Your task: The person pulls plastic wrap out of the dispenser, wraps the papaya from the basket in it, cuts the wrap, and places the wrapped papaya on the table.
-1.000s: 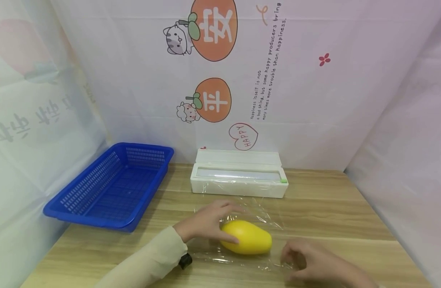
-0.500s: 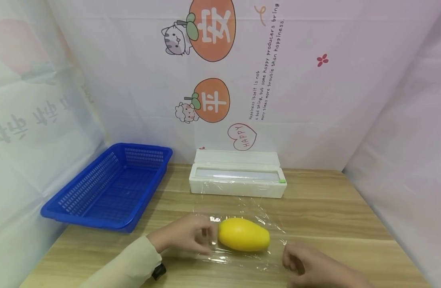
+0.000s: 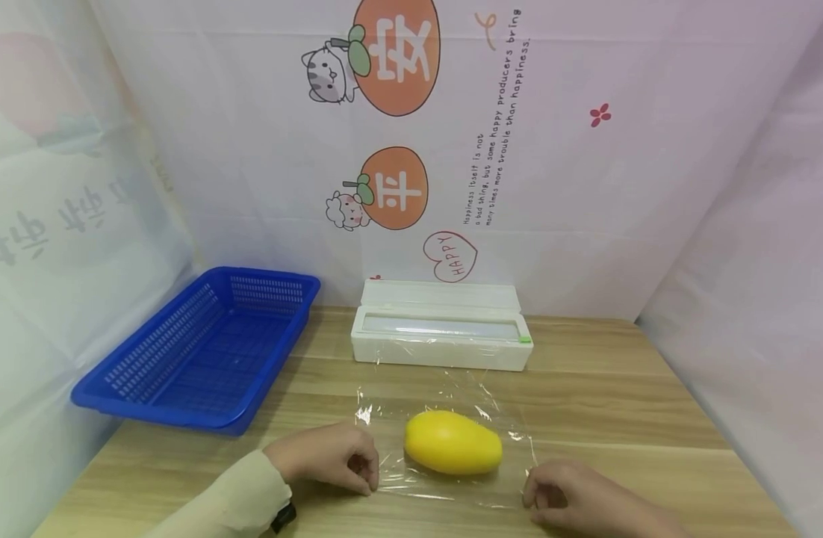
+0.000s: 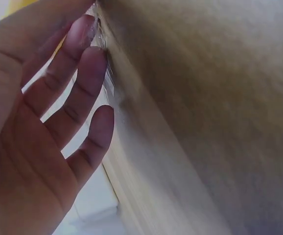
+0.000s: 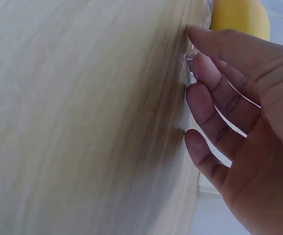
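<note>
A smooth yellow fruit, papaya-like in shape [image 3: 453, 442], lies on a spread sheet of clear cling film [image 3: 425, 496] on the wooden table. My left hand [image 3: 327, 456] pinches the film's near left edge, left of the fruit. At the near right edge, my right hand [image 3: 576, 493] pinches the film between thumb and fingers. Crumpled film [image 5: 192, 68] shows by the fingertips in the right wrist view. In the left wrist view, a bit of film [image 4: 106, 73] lies against the fingers, while the thumb tip is cut off at the top.
Behind the fruit stands a white cling film box [image 3: 441, 353], lid raised and roll inside, with film running from its front. A blue plastic basket [image 3: 246, 403] sits at the left. Printed white cloth [image 3: 553, 246] walls the back and sides.
My left hand has let go of the fruit, moved left and toward me, and taken the film's near left edge. The right hand has stayed almost in place at the film's right edge.
</note>
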The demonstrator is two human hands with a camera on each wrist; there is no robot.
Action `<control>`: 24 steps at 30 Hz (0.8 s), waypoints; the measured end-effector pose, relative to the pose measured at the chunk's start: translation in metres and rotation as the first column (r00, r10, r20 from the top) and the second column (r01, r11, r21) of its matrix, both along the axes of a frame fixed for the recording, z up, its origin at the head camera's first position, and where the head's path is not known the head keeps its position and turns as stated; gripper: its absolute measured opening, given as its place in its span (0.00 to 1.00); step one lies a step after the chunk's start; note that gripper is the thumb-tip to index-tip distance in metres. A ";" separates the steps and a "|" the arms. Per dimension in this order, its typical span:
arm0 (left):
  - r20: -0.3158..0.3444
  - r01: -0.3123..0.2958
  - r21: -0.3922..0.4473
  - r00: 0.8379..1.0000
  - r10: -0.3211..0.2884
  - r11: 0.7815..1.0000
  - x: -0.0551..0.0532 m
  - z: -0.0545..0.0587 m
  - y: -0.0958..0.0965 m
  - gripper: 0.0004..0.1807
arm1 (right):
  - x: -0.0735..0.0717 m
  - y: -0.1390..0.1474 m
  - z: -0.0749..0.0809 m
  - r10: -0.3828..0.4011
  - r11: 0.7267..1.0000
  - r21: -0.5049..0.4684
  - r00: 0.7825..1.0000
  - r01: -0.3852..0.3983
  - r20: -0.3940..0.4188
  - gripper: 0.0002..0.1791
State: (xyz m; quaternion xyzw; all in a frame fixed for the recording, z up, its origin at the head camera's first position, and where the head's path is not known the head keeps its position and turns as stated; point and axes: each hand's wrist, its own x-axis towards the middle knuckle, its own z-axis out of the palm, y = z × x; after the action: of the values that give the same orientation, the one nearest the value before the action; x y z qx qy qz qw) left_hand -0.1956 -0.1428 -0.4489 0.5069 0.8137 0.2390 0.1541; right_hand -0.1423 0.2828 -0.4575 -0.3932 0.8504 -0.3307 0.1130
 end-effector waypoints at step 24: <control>-0.060 -0.087 0.080 0.994 0.092 0.993 -0.003 0.027 0.000 0.10 | -0.004 -0.002 0.019 -0.095 0.995 -0.030 0.982 0.092 -0.165 0.08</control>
State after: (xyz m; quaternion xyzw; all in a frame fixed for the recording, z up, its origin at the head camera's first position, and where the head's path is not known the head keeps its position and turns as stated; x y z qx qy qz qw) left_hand -0.1986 -0.1426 -0.4218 0.4827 0.8303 0.2609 0.0974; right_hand -0.1467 0.2808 -0.4384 -0.3803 0.8707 -0.3113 0.0217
